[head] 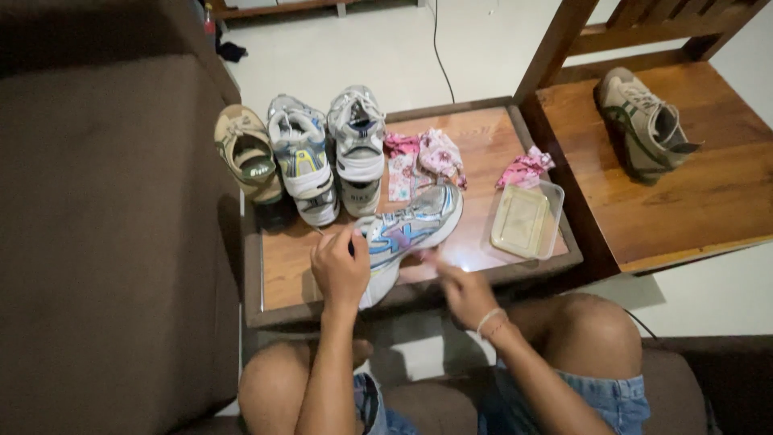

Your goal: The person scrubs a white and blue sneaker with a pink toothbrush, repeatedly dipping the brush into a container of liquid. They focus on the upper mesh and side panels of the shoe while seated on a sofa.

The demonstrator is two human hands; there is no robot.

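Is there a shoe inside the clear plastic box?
No, the clear plastic box on the small wooden table holds no shoe; the blue and white shoe lies beside it.

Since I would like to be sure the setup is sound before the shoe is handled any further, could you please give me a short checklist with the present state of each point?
1. Left hand grips the white and blue sneaker: ok, its fingers rest on the shoe's rear part.
2. Right hand holds something: cannot tell, its fingertips are blurred just below the sneaker.
3. Sneaker rests on the small wooden table: ok, lying tilted across the table's front.
4. Grey sneaker pair stays out of the way: ok, at the table's back.
5. Clear plastic container is stable: ok, flat, near the right edge.
6. Pink cloths are within reach: ok, just behind the sneaker.
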